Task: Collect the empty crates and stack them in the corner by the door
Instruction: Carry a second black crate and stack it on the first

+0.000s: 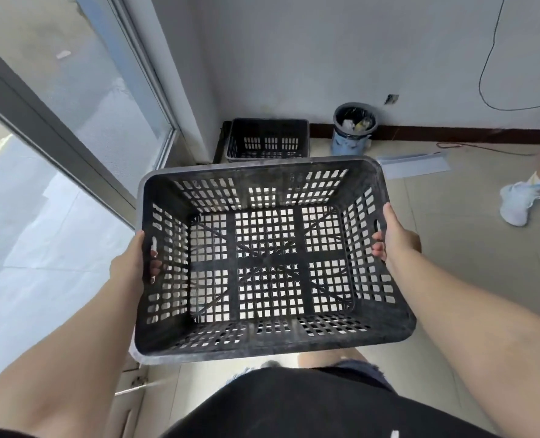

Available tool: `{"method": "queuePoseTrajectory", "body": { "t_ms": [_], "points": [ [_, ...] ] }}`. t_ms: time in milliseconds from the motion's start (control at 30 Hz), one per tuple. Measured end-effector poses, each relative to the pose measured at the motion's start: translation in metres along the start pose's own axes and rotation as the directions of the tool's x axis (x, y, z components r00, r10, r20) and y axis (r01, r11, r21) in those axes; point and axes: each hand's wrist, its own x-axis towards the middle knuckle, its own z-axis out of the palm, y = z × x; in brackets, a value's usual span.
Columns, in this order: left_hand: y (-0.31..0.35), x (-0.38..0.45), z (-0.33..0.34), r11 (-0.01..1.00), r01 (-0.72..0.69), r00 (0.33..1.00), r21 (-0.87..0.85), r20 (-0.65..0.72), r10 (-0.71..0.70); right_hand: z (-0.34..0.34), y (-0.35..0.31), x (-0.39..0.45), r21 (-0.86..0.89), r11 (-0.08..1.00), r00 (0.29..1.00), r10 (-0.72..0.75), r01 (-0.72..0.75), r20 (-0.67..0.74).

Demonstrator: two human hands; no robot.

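Currently logged, head view: black crate [268, 257], plastic lattice, empty, held in the air at about waist height w/ its open top toward the camera, floor tiles showing thru the base holes. Left hand [136, 260] grips the crate's left short wall, fingertips [155, 267] curled in thru the handle slot; right hand [392, 235] grips the right short wall the same way, fingers hooked thru that side's slot. Both forearms run up from the bottom corners of the frame. Second black crate [267, 139], same type, also empty, sits on the floor [452, 248] in the corner, its back to the white wall [325, 52] and just beside the glass door [82, 99] w/ grey frame on the left; well apart from the held crate, beyond its far rim. Trash bin [354, 129], grey w/ blue liner and some rubbish inside, stands against the wall just right of the corner crate. Flat pale blue strip [414, 164] lies on the floor near the bin. Dark cable [486, 74] hangs down the wall at right; reddish cord [471, 147] trails along the skirting. Another person's white shoe [515, 203] and ankle at the right edge. Wearer's black shirt [294, 406] fills the bottom centre.
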Motion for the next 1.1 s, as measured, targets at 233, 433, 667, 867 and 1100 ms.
{"method": "queuePoseTrajectory", "body": {
  "t_ms": [233,433,667,867,1100],
  "points": [
    [0.07,0.057,0.076,1.0,0.009,1.0,0.0,-0.008,-0.009,0.062,-0.076,0.071,-0.008,1.0,0.999,0.003,-0.003,0.039],
    [0.129,0.095,0.14,0.999,-0.01,0.997,-0.034,-0.072,0.008,0.11,-0.151,0.129,0.036,0.999,0.996,0.018,-0.021,0.089],
    [0.196,0.141,0.204,1.0,0.006,0.997,-0.022,-0.079,-0.007,0.16,-0.23,0.178,0.053,0.998,0.994,0.017,-0.023,0.106],
    [0.242,0.201,0.254,1.0,0.014,0.999,0.005,-0.032,-0.014,0.209,-0.279,0.217,0.043,0.998,0.996,0.044,-0.047,0.079],
    [0.309,0.28,0.318,0.997,0.023,1.0,0.075,0.001,-0.023,0.28,-0.335,0.26,0.034,0.993,0.994,0.112,-0.111,-0.004]
  ]
}}
